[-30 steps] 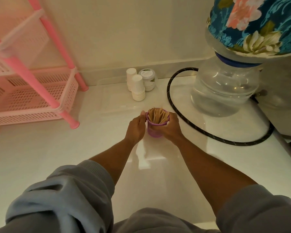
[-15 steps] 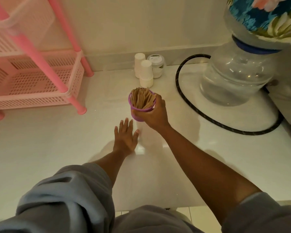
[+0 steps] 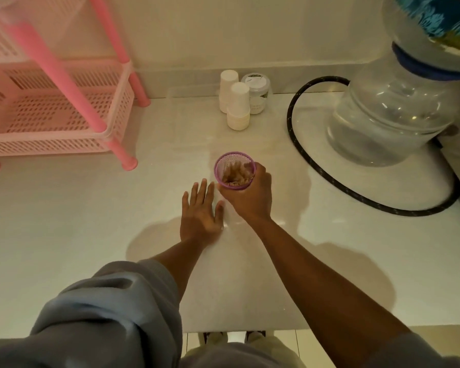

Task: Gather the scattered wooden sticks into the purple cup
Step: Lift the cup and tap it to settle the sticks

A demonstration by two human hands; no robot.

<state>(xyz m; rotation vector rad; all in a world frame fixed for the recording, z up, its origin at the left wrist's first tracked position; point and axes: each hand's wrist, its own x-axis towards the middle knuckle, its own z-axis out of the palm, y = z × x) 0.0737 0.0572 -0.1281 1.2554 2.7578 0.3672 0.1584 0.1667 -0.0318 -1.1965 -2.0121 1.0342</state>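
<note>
The purple mesh cup (image 3: 225, 162) is near the middle of the white counter (image 3: 64, 221), its mouth tipped toward me. Wooden sticks (image 3: 237, 172) lie bunched inside it, blurred. My right hand (image 3: 250, 197) grips the cup from its near right side, fingers wrapped round the wall. My left hand (image 3: 200, 213) rests flat on the counter just left of the cup, fingers spread and straight, holding nothing. No loose sticks show on the counter.
A pink plastic rack (image 3: 59, 110) stands at the back left. Two white paper cup stacks (image 3: 238, 107) and a lidded jar (image 3: 258, 92) sit by the wall. A black hose (image 3: 303, 152) loops round a large clear water bottle (image 3: 388, 120) at right.
My left hand let go of the cup and came down flat on the counter. My right hand kept the cup and tilted its mouth toward me; the sticks sit lower inside.
</note>
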